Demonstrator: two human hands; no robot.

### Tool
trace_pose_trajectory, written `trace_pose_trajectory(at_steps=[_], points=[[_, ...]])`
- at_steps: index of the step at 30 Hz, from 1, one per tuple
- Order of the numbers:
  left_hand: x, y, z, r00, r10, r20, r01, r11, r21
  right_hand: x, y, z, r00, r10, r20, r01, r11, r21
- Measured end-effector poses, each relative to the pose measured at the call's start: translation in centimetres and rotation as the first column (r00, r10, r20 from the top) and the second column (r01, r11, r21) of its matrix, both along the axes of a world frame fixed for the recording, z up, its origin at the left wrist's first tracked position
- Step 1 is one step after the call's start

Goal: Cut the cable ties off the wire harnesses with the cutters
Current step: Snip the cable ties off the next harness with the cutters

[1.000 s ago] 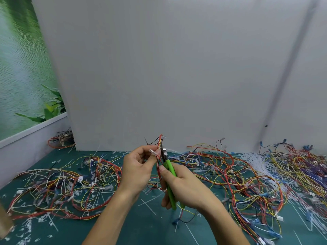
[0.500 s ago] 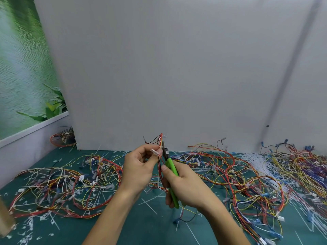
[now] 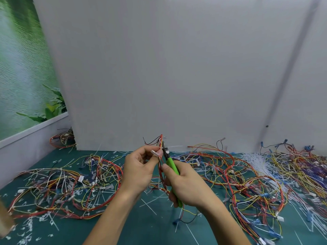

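Observation:
My left hand (image 3: 139, 171) pinches a thin wire harness (image 3: 160, 142) of red, yellow and black wires and holds it upright above the green mat. A white cable tie (image 3: 174, 147) sticks out to the right from the bundle near its top. My right hand (image 3: 185, 184) grips the green-handled cutters (image 3: 171, 164), whose dark jaws meet the bundle at the tie, just beside my left thumb. The harness hangs down between my two hands.
Tangled wire harnesses cover the green mat (image 3: 155, 227) on the left (image 3: 67, 186) and right (image 3: 247, 177). Cut white tie pieces litter the mat, with a heap (image 3: 256, 156) at the right. A grey panel (image 3: 177, 68) stands close behind. A brown object (image 3: 4, 221) shows at the left edge.
Both hands have risen slightly with the harness and cutters. The grips are the same, and a white tie now shows sticking out to the right of the cutter jaws.

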State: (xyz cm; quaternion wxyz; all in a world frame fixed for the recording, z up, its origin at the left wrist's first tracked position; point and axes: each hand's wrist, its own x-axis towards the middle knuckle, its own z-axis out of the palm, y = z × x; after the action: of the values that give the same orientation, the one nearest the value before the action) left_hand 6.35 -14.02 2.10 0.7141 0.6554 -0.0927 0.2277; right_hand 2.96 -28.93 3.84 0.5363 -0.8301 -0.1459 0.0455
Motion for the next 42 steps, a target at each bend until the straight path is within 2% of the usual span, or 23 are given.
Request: trace_pose_trajectory(at_steps=[10, 15, 23, 32, 42], points=[[0.26, 0.11, -0.31, 0.999, -0.029, -0.016, 0.03, 0.999, 0.035, -0.49, -0.12, 0.66, 0.988, 0.072, -0.135, -0.051, 0.987, 0.152], [0.18, 0.25, -0.23, 0.999, -0.044, -0.017, 0.045, 0.998, 0.039, -0.44, 0.02, 0.55, 0.987, 0.074, -0.142, -0.053, 0.989, 0.141], [0.18, 0.5, -0.04, 0.998, -0.06, -0.005, 0.06, 0.998, 0.011, -0.13, -0.48, 0.48, 0.999, 0.017, -0.042, -0.015, 0.998, 0.053], [0.26, 0.67, -0.14, 0.997, -0.071, -0.018, 0.071, 0.997, 0.031, -0.15, -0.59, 0.62, 0.995, 0.035, -0.098, -0.026, 0.995, 0.093], [0.13, 0.69, -0.01, 0.998, -0.06, -0.027, 0.062, 0.997, 0.045, -0.02, 0.09, -0.05, 0.998, 0.006, -0.055, -0.004, 0.999, 0.041]])
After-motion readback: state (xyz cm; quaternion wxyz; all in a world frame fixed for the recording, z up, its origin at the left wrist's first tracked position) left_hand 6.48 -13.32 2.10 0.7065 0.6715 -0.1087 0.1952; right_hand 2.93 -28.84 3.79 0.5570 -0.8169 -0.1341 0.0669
